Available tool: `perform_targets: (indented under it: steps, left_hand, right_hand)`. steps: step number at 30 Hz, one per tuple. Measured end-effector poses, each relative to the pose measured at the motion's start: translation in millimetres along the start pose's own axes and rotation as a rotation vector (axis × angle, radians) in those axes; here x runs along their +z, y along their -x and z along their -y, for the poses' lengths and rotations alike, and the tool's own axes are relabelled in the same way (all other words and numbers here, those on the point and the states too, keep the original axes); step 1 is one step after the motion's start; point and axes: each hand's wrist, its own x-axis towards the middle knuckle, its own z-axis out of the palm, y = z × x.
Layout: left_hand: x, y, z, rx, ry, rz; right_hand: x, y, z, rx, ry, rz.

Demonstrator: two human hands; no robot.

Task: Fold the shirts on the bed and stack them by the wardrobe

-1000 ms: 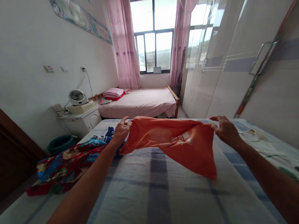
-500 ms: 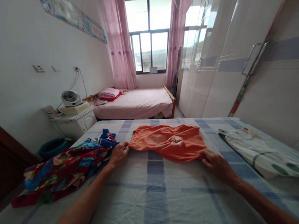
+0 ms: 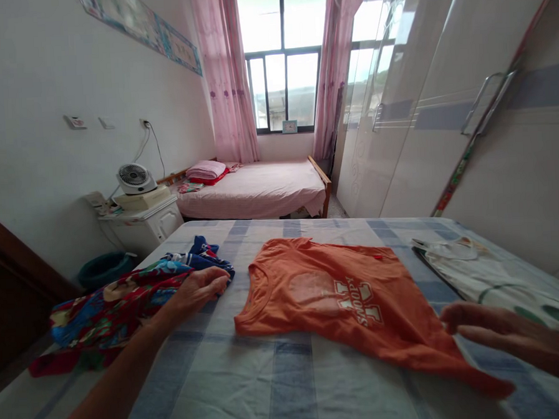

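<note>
An orange shirt [image 3: 312,295] with white "SNOOPY" lettering lies spread on the bed, its neckline to the left and one sleeve or edge stretched toward the lower right. My left hand [image 3: 202,287] hovers left of the neckline, fingers loosely extended and holding nothing, in front of a red and blue patterned garment [image 3: 138,298]. Just off the shirt's right edge is my right hand [image 3: 496,326], with thumb and fingers apart and nothing in them. Beyond it lies a white garment [image 3: 489,273] with green ovals.
A blue and white checked sheet [image 3: 213,375] covers the bed under the clothes. Farther back stand a pink-covered bed [image 3: 269,185] and a white bedside cabinet [image 3: 140,226] carrying a small fan [image 3: 136,177]. Tall glossy wardrobes [image 3: 409,102] line the right side.
Both hands have let go of the orange shirt and moved apart. The shirt, bunched into a strip before, now lies flatter and wider, reaching nearer to me.
</note>
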Motion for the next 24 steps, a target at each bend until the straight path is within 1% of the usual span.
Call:
perform_targets:
  steps: [1, 2, 3, 5, 6, 8, 10, 13, 15, 19, 24]
  left_hand:
    - [9.6, -4, 4, 0.023, -0.106, 0.031]
    - [19.7, -9, 7, 0.049, -0.223, 0.031]
    - [29.5, -15, 8, 0.078, -0.340, 0.004]
    - [45.8, -30, 10, 0.134, -0.525, -0.108]
    - [51.7, -39, 10, 0.144, -0.582, -0.161]
    - [58.8, -60, 10, 0.120, -0.642, -0.211]
    - [62.2, -84, 11, 0.057, -0.658, -0.214]
    - [66.9, -118, 12, -0.015, -0.648, -0.214]
    - [71.4, -137, 12, -0.054, -0.642, -0.219]
    - [81.1, -161, 10, -0.121, -0.611, -0.224]
    - [87.9, -176, 11, -0.195, -0.517, -0.236]
  right_hand:
    - [9, -6, -4, 0.019, -0.003, 0.110]
    - [17, -13, -7, 0.044, 0.004, 0.180]
    - [26, -22, -10, 0.065, 0.017, 0.197]
    - [39, -43, -16, 0.078, 0.071, 0.071]
    - [44, -54, -19, 0.067, 0.103, 0.003]
    - [52, -78, -24, 0.039, 0.176, -0.104]
    - [57, -101, -28, 0.043, 0.269, -0.157]
    - [65, -131, -32, 0.063, 0.375, -0.133]
    - [71, -144, -33, 0.075, 0.409, -0.123]
    - [78, -157, -34, 0.098, 0.453, -0.111]
    - [80, -163, -39, 0.115, 0.519, -0.086]
